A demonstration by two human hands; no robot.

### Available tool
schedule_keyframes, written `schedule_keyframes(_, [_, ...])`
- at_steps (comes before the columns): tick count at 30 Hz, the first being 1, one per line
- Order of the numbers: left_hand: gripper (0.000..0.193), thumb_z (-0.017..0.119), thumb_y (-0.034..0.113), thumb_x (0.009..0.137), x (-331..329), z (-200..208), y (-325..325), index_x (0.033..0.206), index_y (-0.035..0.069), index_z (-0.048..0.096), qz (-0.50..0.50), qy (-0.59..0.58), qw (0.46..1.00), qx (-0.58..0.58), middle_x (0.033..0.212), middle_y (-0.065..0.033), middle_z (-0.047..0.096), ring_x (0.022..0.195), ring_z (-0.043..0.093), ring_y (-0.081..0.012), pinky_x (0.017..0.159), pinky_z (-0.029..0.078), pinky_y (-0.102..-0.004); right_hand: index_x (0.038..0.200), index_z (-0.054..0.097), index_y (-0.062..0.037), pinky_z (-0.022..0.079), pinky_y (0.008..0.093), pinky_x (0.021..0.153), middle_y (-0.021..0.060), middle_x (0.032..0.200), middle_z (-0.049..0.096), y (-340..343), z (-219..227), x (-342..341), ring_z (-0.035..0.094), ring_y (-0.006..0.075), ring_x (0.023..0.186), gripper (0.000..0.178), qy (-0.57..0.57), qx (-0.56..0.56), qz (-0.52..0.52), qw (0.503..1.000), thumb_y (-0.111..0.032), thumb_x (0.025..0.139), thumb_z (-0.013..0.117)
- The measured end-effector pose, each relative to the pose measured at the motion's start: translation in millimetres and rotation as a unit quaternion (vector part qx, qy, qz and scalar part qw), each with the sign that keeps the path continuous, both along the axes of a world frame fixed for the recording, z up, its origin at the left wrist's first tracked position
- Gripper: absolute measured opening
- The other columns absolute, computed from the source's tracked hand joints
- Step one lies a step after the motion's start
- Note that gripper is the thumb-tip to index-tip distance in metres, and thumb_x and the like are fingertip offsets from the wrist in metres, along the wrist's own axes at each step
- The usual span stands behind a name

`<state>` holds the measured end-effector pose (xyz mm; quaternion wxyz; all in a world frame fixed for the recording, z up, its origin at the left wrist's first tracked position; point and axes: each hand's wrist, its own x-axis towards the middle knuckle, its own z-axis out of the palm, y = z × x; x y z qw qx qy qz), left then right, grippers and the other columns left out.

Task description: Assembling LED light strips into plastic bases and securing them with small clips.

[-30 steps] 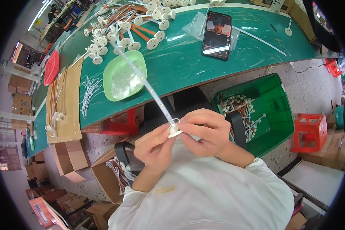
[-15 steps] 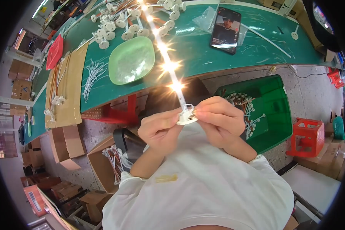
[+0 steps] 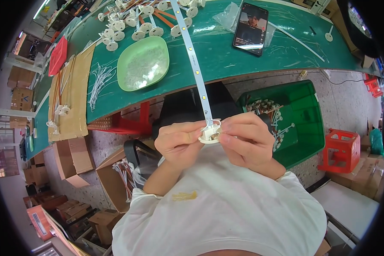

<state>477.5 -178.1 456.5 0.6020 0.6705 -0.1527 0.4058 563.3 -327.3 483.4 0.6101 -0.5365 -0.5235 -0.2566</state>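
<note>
In front of my chest I hold an LED light strip [image 3: 196, 68] by the round white base [image 3: 209, 135] at its near end. The narrow strip is unlit, with small yellow LEDs along it, and it reaches up over the green table. My left hand [image 3: 180, 143] pinches the left edge of the base. On the other side, my right hand [image 3: 247, 138] has thumb and fingers closed on the right edge. A short white wire loops over the base, and small parts show inside it. My fingertips partly hide its sides.
On the green table [image 3: 213, 47] are a pale green bowl [image 3: 143, 64] of small clear pieces, a phone [image 3: 250, 29], white cords [image 3: 101, 83], cardboard [image 3: 72, 94] and several similar strips with round bases [image 3: 138, 35]. A green bin [image 3: 305, 128] holds more at right, near a red stool [image 3: 340, 151].
The LEDs were glowing brightly and are now off. The base has tilted and dropped slightly, so its inside shows more. Both hands keep their grip.
</note>
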Motion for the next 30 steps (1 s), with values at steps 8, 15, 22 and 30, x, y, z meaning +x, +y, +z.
schedule_keyframes(8, [0.034,0.069,0.010,0.090,-4,-2,-14,0.115,-0.003,0.052,-0.155,0.033,0.966,-0.203,0.121,-0.0341,0.059,0.112,0.064,-0.0408,0.098,0.051,-0.0514,0.090,0.073,-0.0039,0.054,0.0353,0.070,0.0064,0.097,0.066,-5,-4,7,0.065,0.0242,0.083,0.024,-0.087,-0.024,-0.046,0.995,0.007,0.069,0.076])
schedule_keyframes(15, [0.041,0.068,0.012,0.091,-7,1,-16,0.120,-0.002,0.042,-0.128,0.118,0.957,-0.232,0.122,-0.0336,0.059,0.114,0.062,-0.0412,0.098,0.051,-0.0526,0.091,0.074,-0.0053,0.049,0.0369,0.074,0.0030,0.098,0.067,-10,-2,6,0.065,0.0208,0.084,0.025,-0.096,-0.069,-0.065,0.991,0.003,0.068,0.079])
schedule_keyframes(22, [0.052,0.068,0.015,0.091,-3,10,-15,0.129,-0.006,0.040,-0.162,0.165,0.935,-0.269,0.123,-0.0301,0.060,0.114,0.063,-0.0387,0.099,0.051,-0.0470,0.091,0.073,-0.0010,0.052,0.0358,0.066,0.0082,0.099,0.067,-5,-3,11,0.064,0.0248,0.083,0.025,-0.102,-0.038,-0.039,0.993,0.002,0.067,0.078])
schedule_keyframes(30, [0.043,0.066,0.000,0.084,-8,13,9,0.123,-0.015,0.058,-0.217,0.175,0.940,-0.196,0.117,-0.0263,0.065,0.106,0.067,-0.0276,0.095,0.051,-0.0353,0.088,0.073,0.0027,0.052,0.0352,0.065,0.0130,0.094,0.069,4,6,11,0.064,0.0280,0.083,0.020,0.071,-0.027,0.032,0.997,0.001,0.069,0.076])
